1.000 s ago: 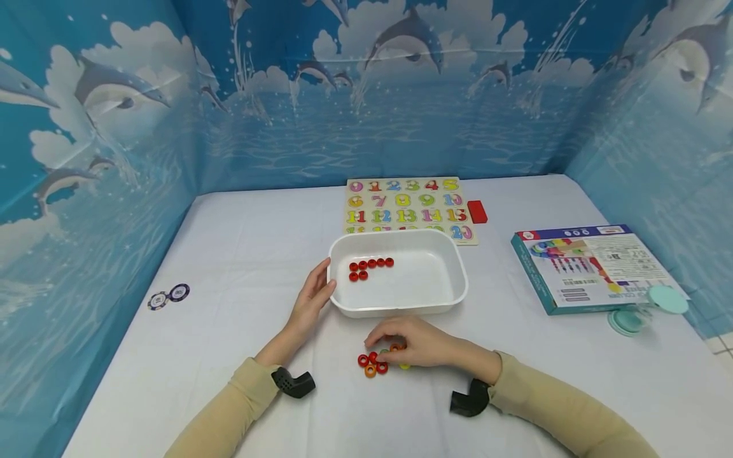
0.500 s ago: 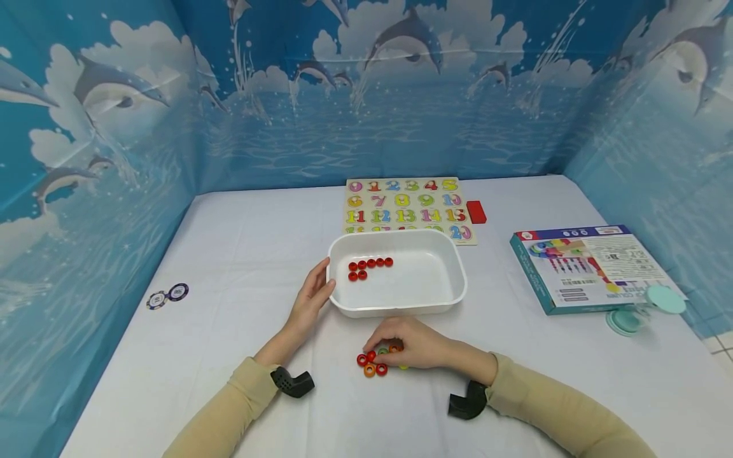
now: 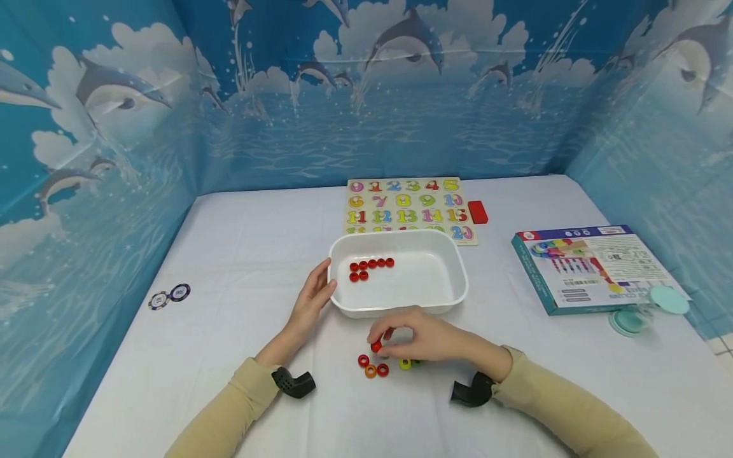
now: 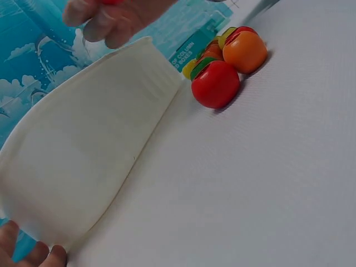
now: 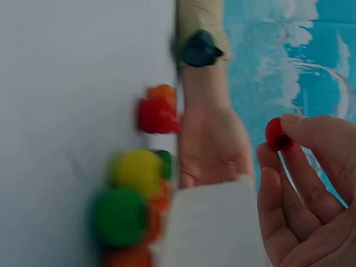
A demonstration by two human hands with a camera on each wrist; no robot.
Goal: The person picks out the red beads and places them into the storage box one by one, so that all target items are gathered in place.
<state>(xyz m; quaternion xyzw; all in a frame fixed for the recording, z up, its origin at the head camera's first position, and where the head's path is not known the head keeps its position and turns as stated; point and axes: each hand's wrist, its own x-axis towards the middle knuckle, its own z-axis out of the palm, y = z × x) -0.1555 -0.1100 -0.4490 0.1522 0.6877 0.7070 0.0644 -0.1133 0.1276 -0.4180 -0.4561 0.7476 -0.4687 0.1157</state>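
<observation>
My right hand point(image 3: 426, 337) pinches a red bead point(image 5: 278, 133) between thumb and finger, raised just in front of the white tray point(image 3: 420, 277). The bead's hole shows in the right wrist view. Below that hand lie loose beads: red point(image 3: 363, 360), orange point(image 3: 370, 371), yellow point(image 3: 405, 364) and green point(image 5: 119, 217), some partly hidden by the hand in the head view. My left hand point(image 3: 306, 305) rests against the tray's left side, its fingertips point(image 4: 55, 257) at the outer wall. Inside the tray, several red beads point(image 3: 372, 263) sit in two rows toward the left.
Behind the tray lies a number board point(image 3: 408, 200), partly covered by it, with a red block point(image 3: 478, 212) alongside. A flat printed box point(image 3: 595, 270) is at the right, beside turquoise-lidded containers point(image 3: 628, 322). Two round chips point(image 3: 180, 292) lie far left.
My right hand has lifted a red bead off the loose group and moved slightly toward the tray, uncovering the yellow bead. The left hand and tray stay in place.
</observation>
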